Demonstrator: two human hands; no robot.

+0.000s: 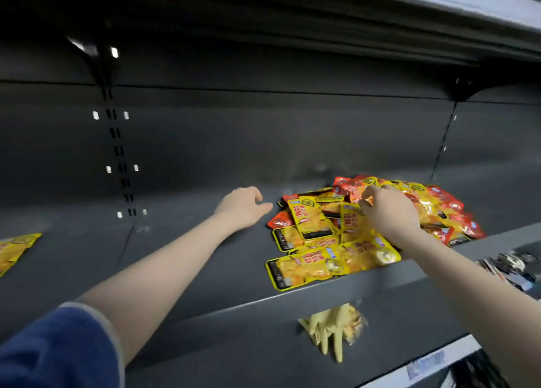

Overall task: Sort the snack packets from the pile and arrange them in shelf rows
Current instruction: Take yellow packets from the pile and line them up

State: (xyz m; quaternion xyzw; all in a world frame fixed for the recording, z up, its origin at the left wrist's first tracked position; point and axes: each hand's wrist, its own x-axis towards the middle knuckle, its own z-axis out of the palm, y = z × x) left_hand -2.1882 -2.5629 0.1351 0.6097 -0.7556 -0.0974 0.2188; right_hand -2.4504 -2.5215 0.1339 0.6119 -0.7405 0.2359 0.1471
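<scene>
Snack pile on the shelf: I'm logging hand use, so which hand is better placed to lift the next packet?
Right. The right hand is already over the pile, fingers curled among the packets; the left hand rests open on bare shelf beside it.

A dark grey metal shelf (205, 270) runs across the view, its front lip (322, 302) slanting from 7 to 3 o'clock. Behind it stands a dim back panel (263, 130), with a slotted upright (117, 141) at 10 o'clock. A paler upper shelf (439, 1) catches light at 1 o'clock.
</scene>
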